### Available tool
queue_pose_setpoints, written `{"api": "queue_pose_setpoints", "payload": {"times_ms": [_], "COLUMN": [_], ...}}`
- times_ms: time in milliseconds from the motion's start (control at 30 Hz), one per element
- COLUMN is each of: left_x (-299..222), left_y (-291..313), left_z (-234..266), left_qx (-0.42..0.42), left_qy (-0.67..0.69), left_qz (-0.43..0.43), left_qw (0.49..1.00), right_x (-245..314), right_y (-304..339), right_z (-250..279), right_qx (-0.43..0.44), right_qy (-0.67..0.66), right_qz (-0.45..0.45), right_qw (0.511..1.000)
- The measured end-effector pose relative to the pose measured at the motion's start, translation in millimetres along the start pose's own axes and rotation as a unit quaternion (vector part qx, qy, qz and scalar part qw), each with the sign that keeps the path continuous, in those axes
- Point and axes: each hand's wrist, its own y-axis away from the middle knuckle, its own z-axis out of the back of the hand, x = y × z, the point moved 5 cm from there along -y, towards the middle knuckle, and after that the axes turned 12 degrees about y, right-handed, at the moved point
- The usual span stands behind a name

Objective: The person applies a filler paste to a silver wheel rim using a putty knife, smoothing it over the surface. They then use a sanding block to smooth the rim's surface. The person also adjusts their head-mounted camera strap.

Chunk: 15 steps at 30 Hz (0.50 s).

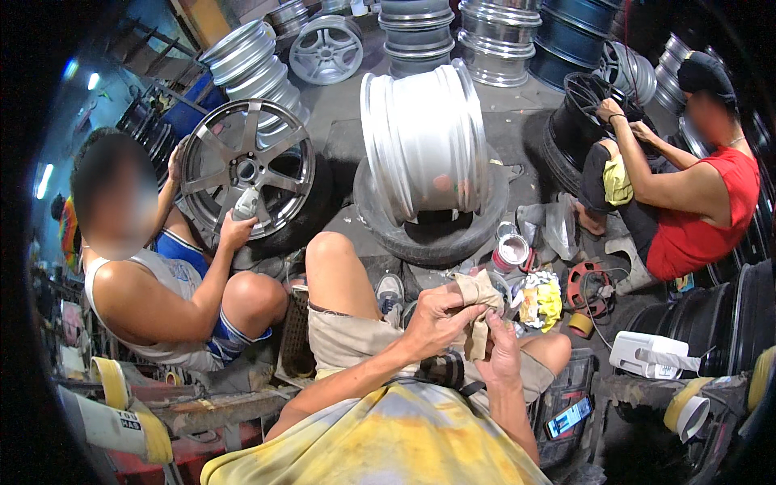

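Between my two hands, over my lap, is a creased, folded tan sheet (482,295), stiff like the back of sandpaper; its gritty side cannot be made out. My left hand (440,319) pinches it from the left, fingers bent over its edge. With thumb and fingers closed, my right hand (499,352) grips its lower right part. Just beyond my knees, a silver wheel rim (424,137) stands on its edge on a flat-lying tyre (396,238). Neither hand touches the rim.
At left, a person (145,275) holds a small tool (245,200) against a dark spoked rim (279,174). At right, a person in red (703,210) handles a black rim (578,105). A paint can (509,253), a red reel (588,284) and a phone (569,418) lie nearby.
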Motion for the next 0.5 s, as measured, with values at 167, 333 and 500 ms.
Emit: {"api": "queue_pose_setpoints", "payload": {"times_ms": [167, 333, 500], "left_x": [-13, 3, 1], "left_y": [-2, 0, 0], "left_z": [-1, 3, 13], "left_qx": [-0.011, -0.001, -0.010], "left_qy": [-0.019, 0.101, 0.185], "left_qz": [-0.004, 0.116, 0.269], "left_qw": [1.000, 0.988, 0.945], "right_x": [6, 16, 20], "right_y": [-2, -3, -6], "right_z": [0, -3, -8], "right_qx": [-0.005, -0.035, -0.044], "right_qy": [0.014, 0.094, 0.090], "right_qz": [0.082, 0.133, 0.103], "right_qw": [0.996, 0.986, 0.990]}}
